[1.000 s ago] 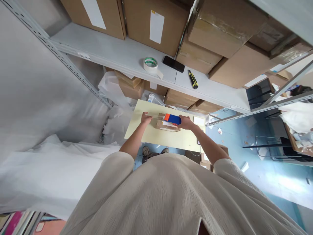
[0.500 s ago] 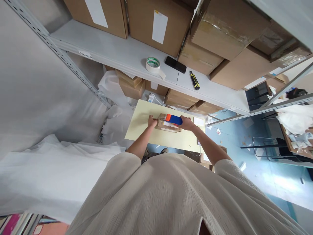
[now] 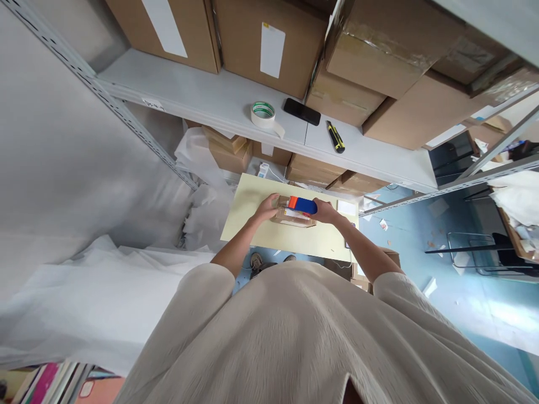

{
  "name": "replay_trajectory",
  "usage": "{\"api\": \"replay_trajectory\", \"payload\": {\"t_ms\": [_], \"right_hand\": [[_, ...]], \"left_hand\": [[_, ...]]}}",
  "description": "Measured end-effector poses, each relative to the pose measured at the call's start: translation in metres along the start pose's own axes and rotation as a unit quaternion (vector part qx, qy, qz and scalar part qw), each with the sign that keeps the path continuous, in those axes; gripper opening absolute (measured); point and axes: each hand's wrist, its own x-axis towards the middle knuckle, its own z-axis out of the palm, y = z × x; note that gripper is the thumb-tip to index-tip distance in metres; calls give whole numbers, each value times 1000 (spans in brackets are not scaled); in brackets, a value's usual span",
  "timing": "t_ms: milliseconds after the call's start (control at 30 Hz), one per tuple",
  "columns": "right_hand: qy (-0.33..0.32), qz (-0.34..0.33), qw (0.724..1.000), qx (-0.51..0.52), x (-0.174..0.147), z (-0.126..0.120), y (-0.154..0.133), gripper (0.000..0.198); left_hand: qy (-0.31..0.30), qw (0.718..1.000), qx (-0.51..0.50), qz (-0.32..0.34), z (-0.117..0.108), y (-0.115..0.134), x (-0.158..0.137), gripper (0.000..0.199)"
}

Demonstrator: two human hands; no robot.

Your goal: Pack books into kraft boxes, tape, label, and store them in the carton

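Observation:
A small cardboard box (image 3: 290, 220) with white labels lies on the pale yellow table (image 3: 238, 216). My left hand (image 3: 266, 207) is closed on its left end, fingers at the upper left corner. In my right hand (image 3: 325, 211) is a blue and orange tape dispenser (image 3: 304, 206), gripped by its right end. The dispenser lies over the top of the box, its orange end toward my left hand. It hides part of the box's top and labels.
Above the table's far side runs a grey shelf (image 3: 202, 92), holding a tape roll (image 3: 263, 115), a black phone (image 3: 302, 111), a yellow and black utility knife (image 3: 336, 137) and large cartons (image 3: 269, 42). White wrapping sheets (image 3: 101, 292) are piled at left.
My left hand has shifted from the box's left side up onto its upper left corner, its fingers reaching further over. The right hand keeps the tape dispenser over the box; the view shifts slightly.

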Motion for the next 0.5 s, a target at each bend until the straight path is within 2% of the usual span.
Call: {"api": "replay_trajectory", "payload": {"t_ms": [100, 200, 333, 500], "right_hand": [[4, -7, 1000, -2, 0, 0, 2, 44], [-14, -17, 1000, -12, 0, -4, 2, 43], [-41, -40, 998, -28, 3, -15, -1, 44], [-58, -66, 995, -50, -2, -29, 8, 52]], "left_hand": [[-97, 978, 174, 56, -1, 13, 4, 105], [-153, 939, 302, 56, -2, 21, 7, 109], [-170, 910, 376, 49, -4, 22, 8, 111], [-174, 898, 402, 36, -5, 24, 5, 113]]}}
